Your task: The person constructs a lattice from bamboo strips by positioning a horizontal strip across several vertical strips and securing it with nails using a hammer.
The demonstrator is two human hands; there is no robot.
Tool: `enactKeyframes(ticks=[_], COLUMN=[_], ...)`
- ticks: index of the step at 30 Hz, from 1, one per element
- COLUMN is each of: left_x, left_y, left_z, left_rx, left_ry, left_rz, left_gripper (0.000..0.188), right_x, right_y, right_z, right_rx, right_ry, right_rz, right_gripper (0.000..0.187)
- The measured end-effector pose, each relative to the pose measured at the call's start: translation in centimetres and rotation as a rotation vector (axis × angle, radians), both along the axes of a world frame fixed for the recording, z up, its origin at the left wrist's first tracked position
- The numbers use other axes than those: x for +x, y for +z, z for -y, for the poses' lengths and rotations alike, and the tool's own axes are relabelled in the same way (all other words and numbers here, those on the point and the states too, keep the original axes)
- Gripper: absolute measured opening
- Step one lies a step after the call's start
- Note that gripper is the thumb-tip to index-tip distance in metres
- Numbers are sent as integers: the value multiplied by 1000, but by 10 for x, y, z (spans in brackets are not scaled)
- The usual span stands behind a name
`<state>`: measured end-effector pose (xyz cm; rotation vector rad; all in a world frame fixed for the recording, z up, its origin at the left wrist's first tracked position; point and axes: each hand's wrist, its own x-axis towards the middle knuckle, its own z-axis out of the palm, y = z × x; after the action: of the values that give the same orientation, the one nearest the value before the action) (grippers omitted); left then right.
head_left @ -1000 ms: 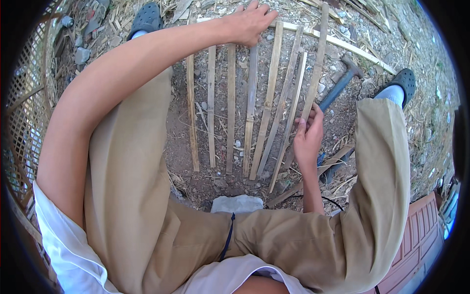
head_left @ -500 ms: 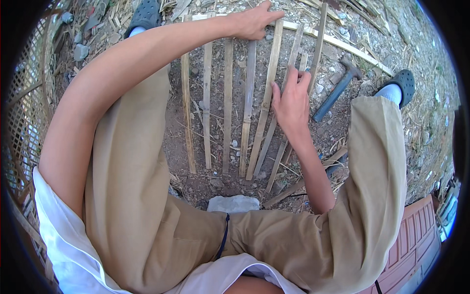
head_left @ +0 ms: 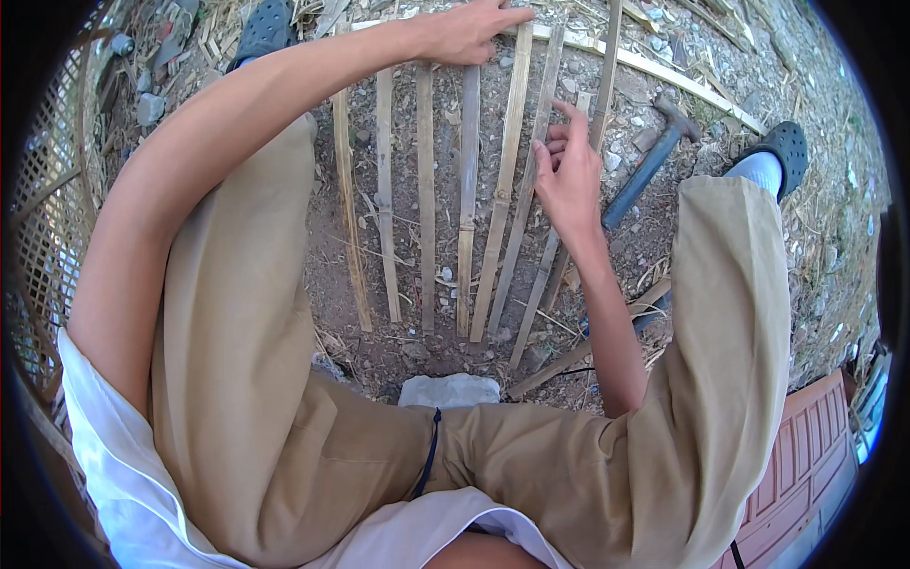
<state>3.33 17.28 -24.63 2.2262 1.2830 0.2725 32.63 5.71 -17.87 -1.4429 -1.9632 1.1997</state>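
Several thin bamboo slats (head_left: 425, 190) lie side by side on the dirt between my knees, running away from me. My left hand (head_left: 464, 33) presses flat on their far ends, fingers spread, where a long cross slat (head_left: 654, 68) runs. My right hand (head_left: 569, 175) hovers over the rightmost slats (head_left: 531, 270) with fingers loosely apart, fingertips touching or just above one; it holds nothing. A hammer (head_left: 649, 161) with a dark blue handle lies on the ground just right of that hand.
A woven lattice panel (head_left: 47, 218) stands at the left. A grey stone (head_left: 450, 389) sits between my thighs. My feet in dark clogs (head_left: 782, 147) rest at top left and right. Loose sticks and bamboo scraps litter the dirt; a red ribbed surface (head_left: 806, 455) is at lower right.
My right hand has moved up from the near ends of the right slats toward their middle and opened. The left hand stays pressed on the far ends.
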Motion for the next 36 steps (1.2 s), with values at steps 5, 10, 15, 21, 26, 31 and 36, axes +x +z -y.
enactKeyframes(ticks=[5, 10, 15, 21, 26, 31, 36], left_x=[-7, -21, -42, -38, -33, -36, -36], left_y=[9, 2, 12, 19, 17, 20, 18], left_z=[-3, 8, 37, 43, 43, 42, 47], left_rx=[-6, 30, 60, -114, 21, -10, 27], left_ry=[-18, -36, 24, 14, 16, 2, 44], left_rz=[61, -18, -42, -40, -34, 5, 63], left_gripper=[85, 90, 93, 88, 83, 84, 82], right_x=[18, 16, -3, 1, 69, 95, 59], right_y=[2, 17, 26, 30, 37, 30, 23], right_z=[13, 14, 34, 53, 41, 30, 31], right_rx=[166, -22, -184, -237, -11, 280, 453], right_ry=[5, -39, -21, -56, -258, -210, 23], right_rz=[116, -76, -183, -182, 90, 374, 591], right_gripper=[54, 55, 56, 53, 53, 44, 41])
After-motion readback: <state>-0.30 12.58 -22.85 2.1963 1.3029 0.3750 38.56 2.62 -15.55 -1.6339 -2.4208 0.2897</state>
